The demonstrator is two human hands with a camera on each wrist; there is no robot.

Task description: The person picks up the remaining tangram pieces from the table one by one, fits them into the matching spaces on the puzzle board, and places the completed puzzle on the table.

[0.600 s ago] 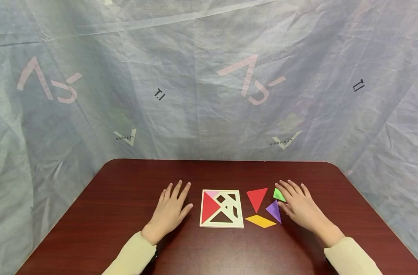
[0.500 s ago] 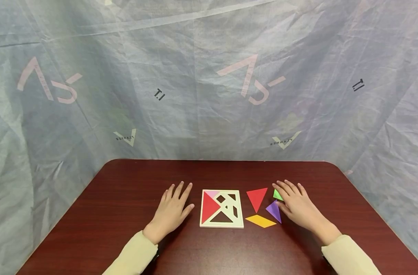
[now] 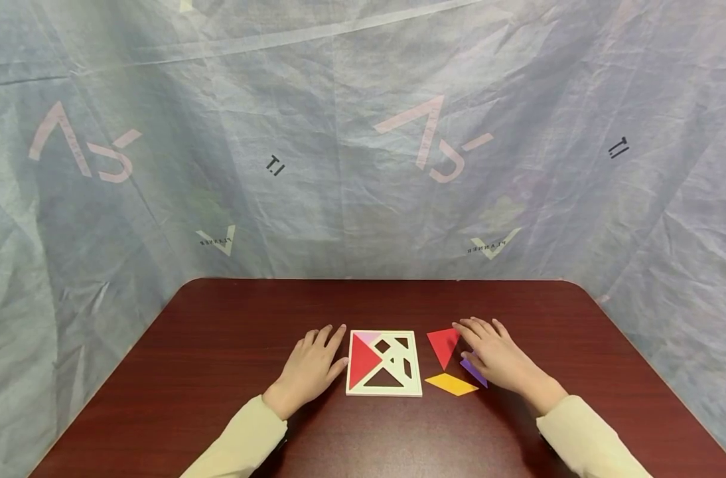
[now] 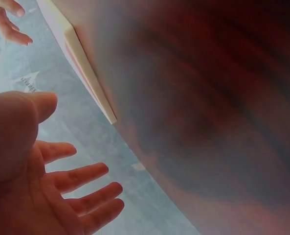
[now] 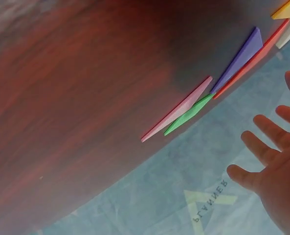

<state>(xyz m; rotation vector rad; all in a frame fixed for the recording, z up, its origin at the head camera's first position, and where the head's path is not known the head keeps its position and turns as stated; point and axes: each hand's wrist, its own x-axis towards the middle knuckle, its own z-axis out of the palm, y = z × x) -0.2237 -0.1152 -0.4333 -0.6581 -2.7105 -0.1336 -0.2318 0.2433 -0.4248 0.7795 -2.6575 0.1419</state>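
Note:
A cream tangram board (image 3: pixel 383 392) lies mid-table, with a large red triangle (image 3: pixel 363 362) and a pink piece (image 3: pixel 370 337) set in its left side. My left hand (image 3: pixel 308 365) is just left of the board, fingers extended, holding nothing. My right hand (image 3: pixel 499 358) hovers over the loose pieces with relaxed fingers, its fingertips overlapping a second red triangle (image 3: pixel 443 345) in the head view. Partly under it shows a purple triangle (image 3: pixel 474 370). A green piece (image 5: pixel 189 115) and a pink triangle (image 5: pixel 179 108), hidden in the head view, appear in the right wrist view.
A yellow parallelogram (image 3: pixel 451 383) lies right of the board, near its front corner. The dark red-brown table (image 3: pixel 237 318) has rounded far corners. Behind it hangs a grey printed cloth (image 3: pixel 315 219).
Both hands have moved inward. My left hand went right towards the board; my right hand went left, covering the green piece and parts of the purple and red triangles. No piece has visibly shifted.

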